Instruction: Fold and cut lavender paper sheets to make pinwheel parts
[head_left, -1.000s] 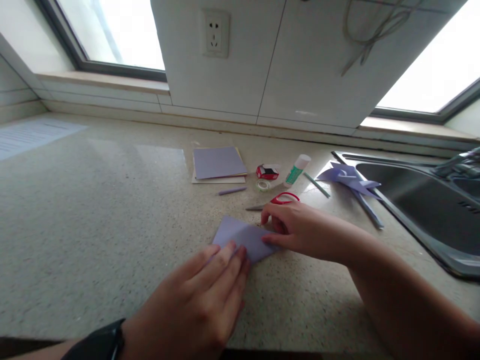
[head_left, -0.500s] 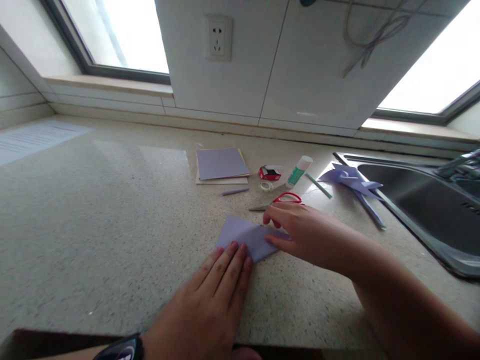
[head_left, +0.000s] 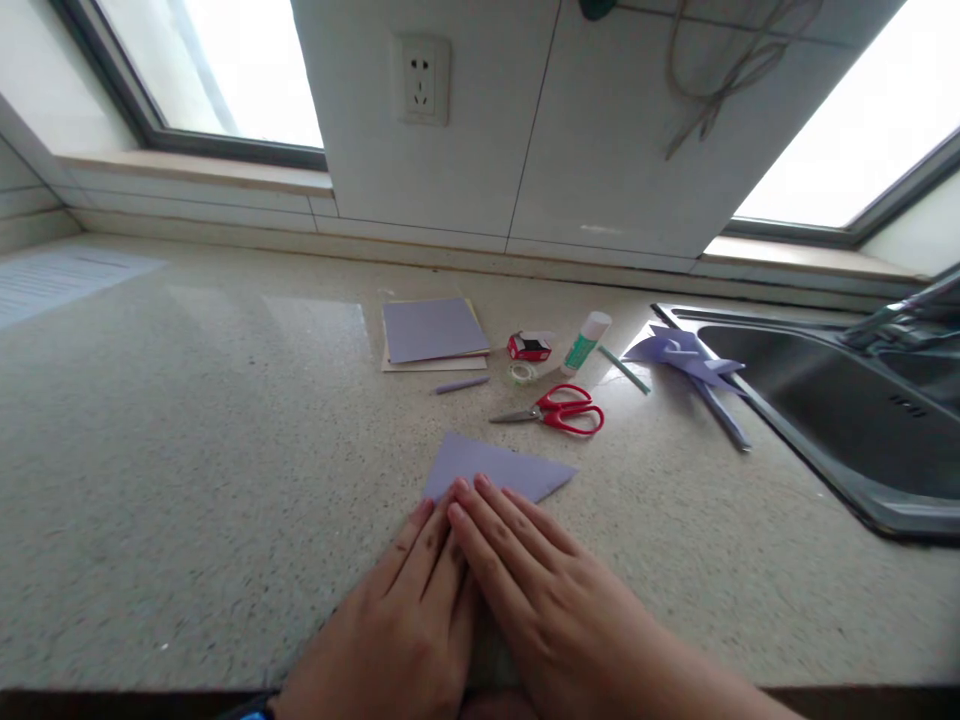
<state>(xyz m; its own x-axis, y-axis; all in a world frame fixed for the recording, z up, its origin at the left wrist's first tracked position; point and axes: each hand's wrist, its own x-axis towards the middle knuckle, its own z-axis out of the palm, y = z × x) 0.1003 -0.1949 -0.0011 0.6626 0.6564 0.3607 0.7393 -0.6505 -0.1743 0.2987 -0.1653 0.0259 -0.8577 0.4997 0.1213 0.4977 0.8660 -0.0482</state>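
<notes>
A folded triangle of purple paper lies on the speckled countertop in front of me. My left hand rests flat with its fingers stretched over the paper's near left edge. Beside it, my right hand also lies flat, fingertips on the paper's near edge and meeting the left fingertips. The paper's lower edge is hidden beneath my fingers. Just beyond it are scissors with red handles, their blades pointing left.
Farther back lie a stack of square paper, a purple pen-like stick, a red and black box, a clear tape roll, a glue stick and a green strip. A purple paper pinwheel lies against the sink.
My right hand has moved from the triangle's right corner, left and toward me, to lie beside my left hand. The scissors' handles and the paper's right tip are now uncovered.
</notes>
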